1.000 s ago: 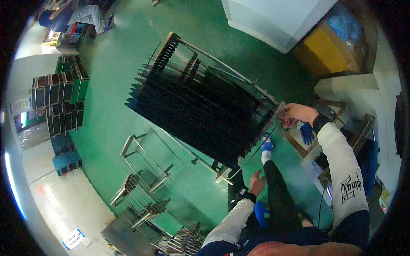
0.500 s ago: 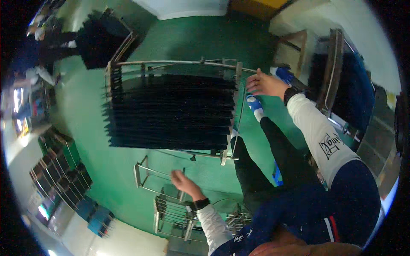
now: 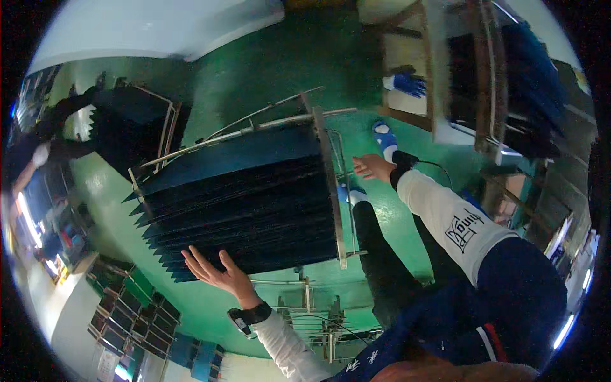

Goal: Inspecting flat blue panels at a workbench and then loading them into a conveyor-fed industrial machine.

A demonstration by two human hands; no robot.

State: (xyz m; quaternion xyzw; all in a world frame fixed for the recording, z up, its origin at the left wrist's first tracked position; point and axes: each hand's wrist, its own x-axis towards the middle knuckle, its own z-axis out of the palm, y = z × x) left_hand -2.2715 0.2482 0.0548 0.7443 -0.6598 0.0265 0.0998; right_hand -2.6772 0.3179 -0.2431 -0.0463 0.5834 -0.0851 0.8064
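A metal rack carries a stack of dark, pleated-looking sheets with jagged left edges. At its near side my left hand is open with the fingers spread, over or against the lower edge of the stack; contact cannot be made out. Just right of the rack's upright end bar, my right hand is held open, its fingers stretched toward the frame and nothing in it. Both wrists wear black bands, and a small device sits on the left one.
Wheeled-looking metal frames stand near the rack. A second dark stack is at far left beside a person in dark clothing. Blue gloves lie by a wooden frame at right. My slippered feet stand on green floor.
The rack now appears larger and slanted in view. My left hand has moved up and left to the stack, its fingers spreading. My right hand has come off the rack's top corner.
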